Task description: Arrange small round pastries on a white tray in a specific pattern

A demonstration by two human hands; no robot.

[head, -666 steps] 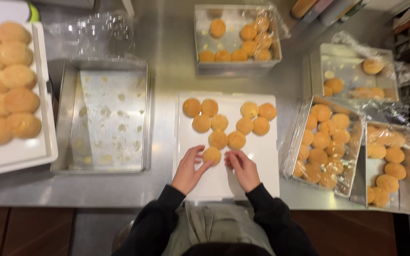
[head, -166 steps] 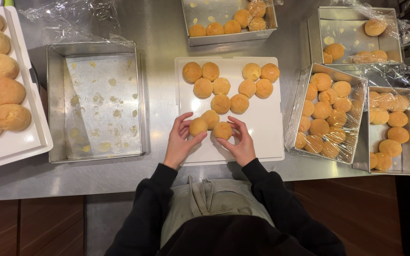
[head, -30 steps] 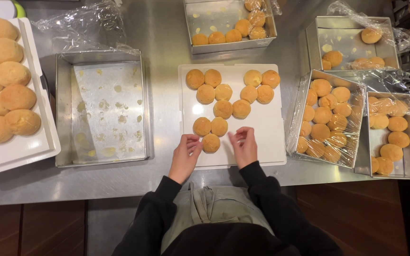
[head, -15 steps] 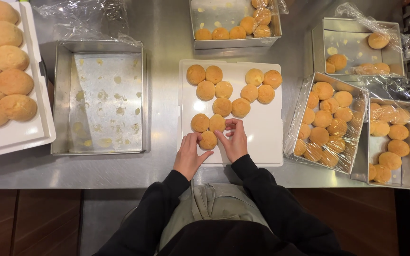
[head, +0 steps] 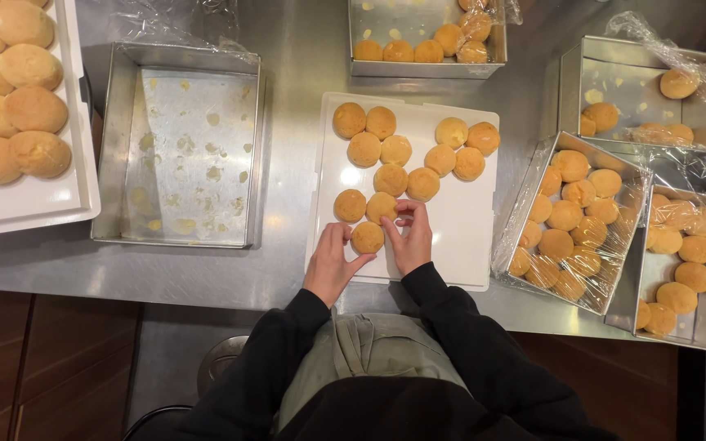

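1. Left hand [head: 332, 265]: lying flat on the white board's [head: 467, 237] near edge, fingers loosely spread, thumb and fingertips touching the left side of a small round bun [head: 367, 238]. Not gripping; looks more like nudging/steadying, as a judgement.
2. Right hand [head: 408, 237]: curled w/ fingertips pinching toward the bun's right side and the neighbouring bun [head: 382, 207] above it. Partly closed; can't tell if it is actually clamping either one.
3. The small round bun: sitting on the board's lower left area, between both hands, nearest the person. Round, dome up, so no real long axis and no pointing direction readable.
4. Bun cluster [head: 406, 155]: lying in a loose V on the board, two arms running down to meet near the hands. Buns touching or just beside each other; probably being packed close to save board space.
5. Empty steel tray [head: 181, 155]: resting left of the board on the counter [head: 288, 49], crumb marks inside, plastic film pushed back at the far rim.
6. Wrapped steel trays [head: 565, 216] [head: 684, 261]: sitting right of the board, tilted, holding more small buns under film, within reach of the right hand.
7. Far trays [head: 426, 41] [head: 639, 90]: standing beyond the board, few buns in each.
8. White tray of bigger buns [head: 22, 106]: lying far left, well apart from the hands.
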